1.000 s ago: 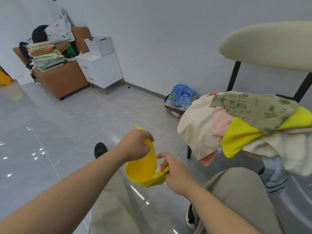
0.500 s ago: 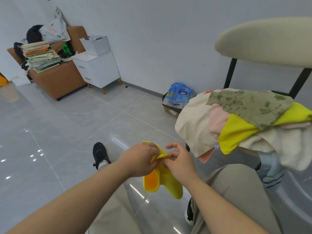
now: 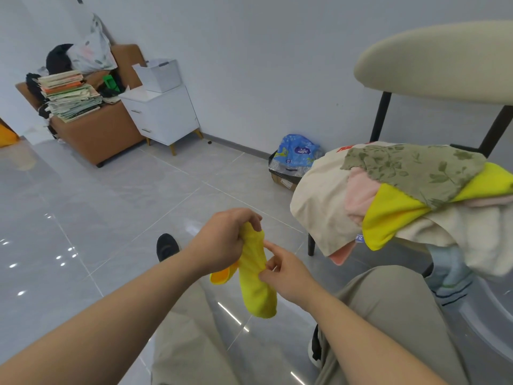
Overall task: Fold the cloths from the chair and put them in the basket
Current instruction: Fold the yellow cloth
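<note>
One head-worn, wide-angle view looks forward and down over the person's own knees. The left hand [image 3: 222, 243] and right hand [image 3: 288, 273], both on the yellow cloth [image 3: 256, 284], sit close at lower centre. The chair [image 3: 433, 56] fills the right edge, and a brown sofa [image 3: 105, 134] stands far off, upper left.

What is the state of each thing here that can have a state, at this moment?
yellow cloth: hangs bunched between both hands, not yet folded flat.
left hand: grips the cloth's top end.
right hand: pinches the cloth's side.
pile of cloths: heaped unfolded on the chair seat.
cabinet drawers: shut.
</note>
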The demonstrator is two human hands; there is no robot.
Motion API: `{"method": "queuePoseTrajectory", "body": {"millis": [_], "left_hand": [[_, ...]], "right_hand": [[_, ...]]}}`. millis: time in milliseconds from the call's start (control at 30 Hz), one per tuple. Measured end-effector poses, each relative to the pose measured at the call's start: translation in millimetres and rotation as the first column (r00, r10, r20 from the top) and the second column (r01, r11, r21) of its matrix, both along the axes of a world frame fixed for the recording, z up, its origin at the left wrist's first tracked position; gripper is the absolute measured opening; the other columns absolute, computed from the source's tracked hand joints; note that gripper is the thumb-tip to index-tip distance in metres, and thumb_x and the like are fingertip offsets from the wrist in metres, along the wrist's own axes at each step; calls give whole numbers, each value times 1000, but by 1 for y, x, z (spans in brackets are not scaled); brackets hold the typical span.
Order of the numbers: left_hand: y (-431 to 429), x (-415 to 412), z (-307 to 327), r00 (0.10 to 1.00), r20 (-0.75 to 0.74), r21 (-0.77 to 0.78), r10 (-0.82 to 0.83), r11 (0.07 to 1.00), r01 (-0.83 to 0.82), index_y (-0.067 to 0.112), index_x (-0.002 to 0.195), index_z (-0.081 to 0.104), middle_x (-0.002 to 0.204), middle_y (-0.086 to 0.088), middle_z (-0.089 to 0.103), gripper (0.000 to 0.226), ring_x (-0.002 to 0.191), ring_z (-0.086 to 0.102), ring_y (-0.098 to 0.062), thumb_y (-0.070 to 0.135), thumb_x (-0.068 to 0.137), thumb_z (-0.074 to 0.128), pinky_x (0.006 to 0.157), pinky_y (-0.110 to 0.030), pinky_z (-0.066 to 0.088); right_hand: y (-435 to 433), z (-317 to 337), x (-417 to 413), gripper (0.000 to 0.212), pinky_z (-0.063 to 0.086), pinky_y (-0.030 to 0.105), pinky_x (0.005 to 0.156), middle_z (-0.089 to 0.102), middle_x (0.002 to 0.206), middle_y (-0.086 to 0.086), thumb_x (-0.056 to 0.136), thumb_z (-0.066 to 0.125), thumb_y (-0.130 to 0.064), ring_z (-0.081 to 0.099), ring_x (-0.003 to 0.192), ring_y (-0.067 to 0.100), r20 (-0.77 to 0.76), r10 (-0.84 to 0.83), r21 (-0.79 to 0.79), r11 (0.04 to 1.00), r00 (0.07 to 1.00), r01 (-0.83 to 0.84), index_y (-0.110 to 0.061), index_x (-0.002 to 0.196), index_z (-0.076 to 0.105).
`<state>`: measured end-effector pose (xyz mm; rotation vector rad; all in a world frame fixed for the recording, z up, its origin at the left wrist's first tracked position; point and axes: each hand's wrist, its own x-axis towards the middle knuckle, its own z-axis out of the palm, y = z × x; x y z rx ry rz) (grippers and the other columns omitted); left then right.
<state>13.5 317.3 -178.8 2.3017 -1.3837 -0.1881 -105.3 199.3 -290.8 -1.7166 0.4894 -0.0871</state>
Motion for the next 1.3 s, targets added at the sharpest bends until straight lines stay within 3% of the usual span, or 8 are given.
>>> {"method": "queuePoseTrajectory", "body": {"millis": [133, 233, 433, 600, 700, 933, 1100, 1300], "left_hand": [[-3, -2, 2, 996, -54, 43, 72, 997, -70, 34, 115, 59, 147, 10, 50, 66, 131, 52, -17, -16, 72, 46, 89, -31, 52], [-6, -4, 3, 994, -61, 50, 94, 995, -91, 32, 125, 55, 144, 9, 53, 71, 129, 53, -16, -16, 74, 45, 84, -27, 51], [-9, -1, 2, 976, -150, 31, 159, 987, -156, 28, 124, 54, 108, 15, 67, 63, 87, 61, -6, -7, 73, 49, 54, -16, 46], [-7, 7, -1, 994, -75, 209, 79, 976, -62, 34, 132, 57, 124, 12, 57, 70, 114, 53, -9, 6, 68, 66, 85, -16, 43], [-4, 10, -6, 1000, -8, 293, -11, 956, 13, 36, 137, 57, 136, 8, 53, 71, 124, 50, -11, 10, 72, 71, 99, -23, 42], [-2, 15, -14, 997, 78, 373, 6, 927, -35, 21, 117, 70, 114, 0, 64, 35, 107, 58, -22, 9, 89, 54, 89, -34, 48], [2, 21, -7, 982, 2, 253, 191, 950, -185, 14, 81, 65, 83, -4, 63, 30, 83, 57, -24, 32, 76, 42, 72, -37, 50], [7, 32, -2, 970, 173, 234, 173, 949, -211, 17, 76, 57, 77, 1, 54, 41, 75, 54, -20, 49, 70, 80, 62, -33, 42]], "right_hand": [[0, 3, -2, 52, 45, 26, 65, 47, 63, -9, 82, 63, -8, 48, 64, 7, 29, 15, 66, 998, 999, -17, -46, 118, 59], [1, -1, -3, 23, 41, 29, 64, 44, 61, -9, 76, 66, -13, 45, 62, 10, 34, 16, 87, 996, 999, -19, -26, 95, 70], [-3, -3, -2, 13, 47, 30, 75, 56, 94, 0, 77, 73, -18, 56, 88, 16, 68, -58, -16, 998, 996, 59, -20, 84, 62], [-2, -5, -1, 15, 42, 32, 64, 55, 71, -3, 72, 69, -20, 47, 66, 11, 102, -93, 15, 996, 990, 92, -16, 77, 55], [-3, -7, -1, 15, 45, 34, 64, 58, 72, -3, 81, 66, -21, 48, 65, 11, 73, -67, -127, 989, 995, 76, -22, 81, 51], [-6, -14, -1, 28, 55, 36, 76, 66, 93, -6, 81, 70, -26, 65, 87, 19, -76, 56, -194, 978, 996, -70, -31, 103, 54], [-5, -16, -1, 20, 47, 28, 64, 60, 74, -6, 85, 73, -34, 57, 70, 14, -112, 91, -211, 971, 990, -113, -22, 78, 59], [-5, -17, 2, 16, 50, 26, 72, 66, 86, 0, 85, 76, -31, 58, 76, 12, -90, 92, -27, 995, 992, -95, -20, 88, 64]]}}
